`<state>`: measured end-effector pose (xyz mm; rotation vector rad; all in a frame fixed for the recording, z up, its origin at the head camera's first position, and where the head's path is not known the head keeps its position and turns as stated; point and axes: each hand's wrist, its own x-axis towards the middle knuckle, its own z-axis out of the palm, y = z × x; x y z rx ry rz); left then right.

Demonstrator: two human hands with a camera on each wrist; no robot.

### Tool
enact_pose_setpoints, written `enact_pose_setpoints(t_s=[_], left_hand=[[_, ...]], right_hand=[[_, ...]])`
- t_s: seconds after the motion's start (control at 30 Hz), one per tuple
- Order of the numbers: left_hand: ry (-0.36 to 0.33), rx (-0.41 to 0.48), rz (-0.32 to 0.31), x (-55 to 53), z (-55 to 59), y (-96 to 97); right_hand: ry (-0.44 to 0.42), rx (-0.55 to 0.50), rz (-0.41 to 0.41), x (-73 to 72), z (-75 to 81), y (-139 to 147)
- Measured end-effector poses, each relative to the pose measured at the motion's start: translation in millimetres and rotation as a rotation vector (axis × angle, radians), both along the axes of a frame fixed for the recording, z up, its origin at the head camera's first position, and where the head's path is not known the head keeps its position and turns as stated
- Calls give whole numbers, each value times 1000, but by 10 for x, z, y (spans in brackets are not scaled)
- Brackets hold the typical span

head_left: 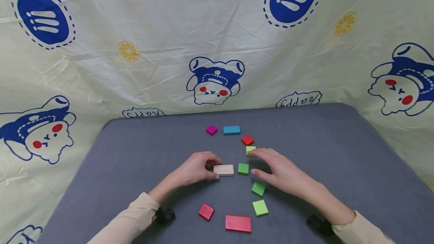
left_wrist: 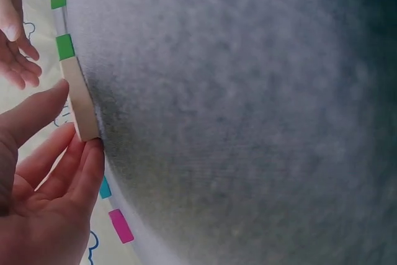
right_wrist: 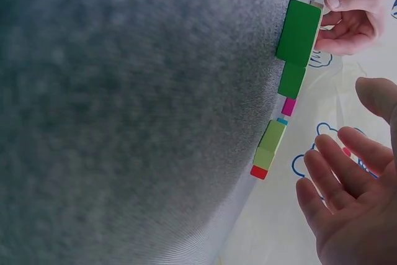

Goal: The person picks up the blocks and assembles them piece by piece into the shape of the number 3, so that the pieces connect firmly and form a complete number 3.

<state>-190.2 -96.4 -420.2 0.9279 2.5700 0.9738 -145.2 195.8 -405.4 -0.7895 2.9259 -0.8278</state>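
The left hand (head_left: 200, 166) pinches one end of the pale block (head_left: 223, 170), thumb at its near edge and fingertips at its far edge; the right hand (head_left: 283, 170) has its fingers spread wide and holds nothing, its thumb tip just beside the green block (head_left: 243, 169), the index fingertip by the lime block (head_left: 250, 148), the red block (head_left: 247, 140) beyond that fingertip

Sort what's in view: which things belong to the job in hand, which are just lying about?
Likely in the job:
pale block, held by the left hand
green blocks, near the right hand
lime blocks
red blocks
blue block
magenta block

Just surroundings:
grey table
printed sheet
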Motion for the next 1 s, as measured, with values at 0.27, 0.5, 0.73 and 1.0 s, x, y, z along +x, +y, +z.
enact_pose_setpoints(t_s=[0.27,0.5,0.73,1.0], left_hand=[[21,-26,13,1,-26,23],[44,-31,15,-7,-33,20],[57,-26,20,10,-28,-57],[57,-15,20,-6,-34,-141]], right_hand=[[-19,-6,-20,2,-26,13],[-12,-10,-24,-5,-33,25],[-8,0,-5,-23,-36,13],[-14,17,16,-56,-39,-17]])
